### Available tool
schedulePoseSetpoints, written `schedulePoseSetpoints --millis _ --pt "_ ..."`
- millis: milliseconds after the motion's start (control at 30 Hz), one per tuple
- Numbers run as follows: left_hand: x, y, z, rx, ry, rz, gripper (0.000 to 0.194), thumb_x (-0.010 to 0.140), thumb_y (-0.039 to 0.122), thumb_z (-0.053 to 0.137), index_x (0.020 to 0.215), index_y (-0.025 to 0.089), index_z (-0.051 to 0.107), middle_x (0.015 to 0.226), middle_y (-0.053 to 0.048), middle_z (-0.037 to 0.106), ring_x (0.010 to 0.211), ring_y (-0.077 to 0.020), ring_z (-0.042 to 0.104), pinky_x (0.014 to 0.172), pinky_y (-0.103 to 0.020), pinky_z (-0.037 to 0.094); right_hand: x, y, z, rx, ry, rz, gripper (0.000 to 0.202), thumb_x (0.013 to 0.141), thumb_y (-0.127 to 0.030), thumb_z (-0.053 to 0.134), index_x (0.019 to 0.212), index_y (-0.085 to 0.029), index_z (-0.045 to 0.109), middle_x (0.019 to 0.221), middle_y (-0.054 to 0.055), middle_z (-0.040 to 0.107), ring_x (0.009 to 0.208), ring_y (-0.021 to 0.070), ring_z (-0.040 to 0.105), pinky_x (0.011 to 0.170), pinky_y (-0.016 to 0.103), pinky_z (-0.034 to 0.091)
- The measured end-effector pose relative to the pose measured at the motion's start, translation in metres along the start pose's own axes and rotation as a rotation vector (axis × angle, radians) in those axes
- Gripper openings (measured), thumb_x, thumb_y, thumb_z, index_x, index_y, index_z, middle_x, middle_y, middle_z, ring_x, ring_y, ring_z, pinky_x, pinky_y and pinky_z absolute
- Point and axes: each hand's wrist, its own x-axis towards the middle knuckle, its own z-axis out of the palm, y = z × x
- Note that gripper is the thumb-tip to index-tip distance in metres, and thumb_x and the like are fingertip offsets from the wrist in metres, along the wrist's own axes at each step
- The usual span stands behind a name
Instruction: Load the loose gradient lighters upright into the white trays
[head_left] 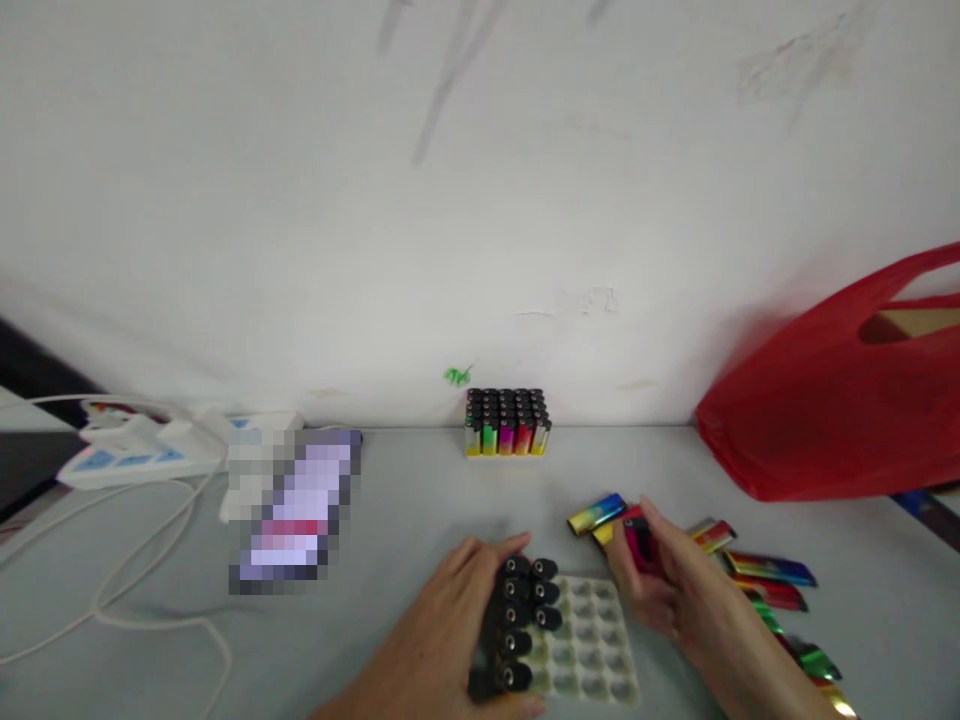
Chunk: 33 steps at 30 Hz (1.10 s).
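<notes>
My left hand (442, 620) curls around the left side of a pale plastic tray (589, 655) with rows of round pockets. Black-topped lighters (517, 615) stand upright in the tray's left columns, next to my fingers; the pockets on the right hold nothing. Just beyond the tray's right edge, my right hand (671, 585) pinches a dark pink lighter (640, 545) with a black top between thumb and fingers. Under and beside these fingers lie shiny lighter-shaped pieces, among them a blue and yellow one (596, 514). Others (772, 570) lie scattered right of my hand, partly hidden by my forearm.
A full block of lighters (508, 425) stands against the wall at the back. A red bag (840, 390) sits at the right. On the left are a blurred phone (304, 500), a white power strip (142, 455) and loose white cables (161, 625).
</notes>
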Motion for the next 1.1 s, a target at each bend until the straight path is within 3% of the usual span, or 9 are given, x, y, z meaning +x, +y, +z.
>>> schedulePoseSetpoints --millis 67,200,367,633,767,967,1100 --pt "0.001 -0.005 0.002 0.011 0.008 0.008 0.117 0.073 0.037 0.099 0.173 0.03 0.04 0.171 -0.013 0.052 0.159 -0.0472 0.043 0.135 -0.068 0.031 0.0 0.002 0.0 0.053 0.024 -0.026 0.068 0.081 -0.081 0.078 0.059 -0.024 0.05 0.058 -0.006 0.03 0.054 0.0114 0.02 0.051 0.027 0.024" --pt "-0.001 -0.005 0.001 0.026 0.007 0.021 0.116 0.073 0.042 0.1 0.172 0.03 0.041 0.17 -0.014 0.053 0.158 -0.0485 0.044 0.134 -0.069 0.034 -0.004 0.0 0.006 0.108 -0.059 -0.032 0.068 0.086 -0.076 0.073 0.058 -0.027 0.036 0.057 -0.01 0.019 0.052 0.0106 0.01 0.048 0.029 0.014" --pt "-0.007 0.008 -0.002 0.035 0.045 0.002 0.112 0.078 0.035 0.099 0.173 0.032 0.039 0.173 -0.011 0.051 0.161 -0.0454 0.041 0.136 -0.066 0.03 -0.005 0.0 0.01 0.102 -0.159 -0.015 0.064 0.086 -0.074 0.072 0.059 -0.027 0.038 0.053 -0.011 0.019 0.048 0.0092 0.009 0.046 0.028 0.011" --pt "-0.005 0.021 -0.008 0.0 0.041 -0.043 0.112 0.074 0.027 0.101 0.17 0.029 0.044 0.17 -0.01 0.054 0.16 -0.0414 0.043 0.137 -0.06 0.033 -0.002 0.0 0.01 0.14 -0.198 0.026 0.07 0.086 -0.079 0.073 0.059 -0.025 0.038 0.054 -0.011 0.019 0.05 0.0088 0.006 0.048 0.029 0.009" --pt "-0.004 0.022 -0.009 -0.005 0.005 -0.049 0.113 0.072 0.028 0.101 0.17 0.029 0.045 0.167 -0.012 0.057 0.156 -0.0437 0.048 0.135 -0.063 0.035 -0.001 -0.001 0.011 0.118 -0.193 0.028 0.069 0.086 -0.078 0.072 0.058 -0.026 0.037 0.053 -0.011 0.019 0.049 0.0081 0.009 0.047 0.028 0.011" --pt "-0.004 0.021 -0.008 0.0 0.014 -0.064 0.111 0.074 0.028 0.1 0.17 0.026 0.045 0.169 -0.012 0.055 0.159 -0.0415 0.044 0.139 -0.06 0.028 0.001 0.008 0.009 0.024 -0.143 0.011 0.065 0.088 -0.077 0.068 0.06 -0.026 0.039 0.051 -0.012 0.018 0.046 0.0078 0.008 0.043 0.025 0.009" --pt "0.0 0.018 -0.009 -0.01 -0.038 -0.072 0.113 0.073 0.031 0.099 0.171 0.022 0.043 0.17 -0.016 0.053 0.16 -0.0451 0.043 0.138 -0.066 0.026 0.004 0.011 0.004 0.017 -0.089 -0.047 0.065 0.089 -0.079 0.069 0.063 -0.027 0.041 0.057 -0.011 0.018 0.052 0.0103 0.007 0.045 0.026 0.012"
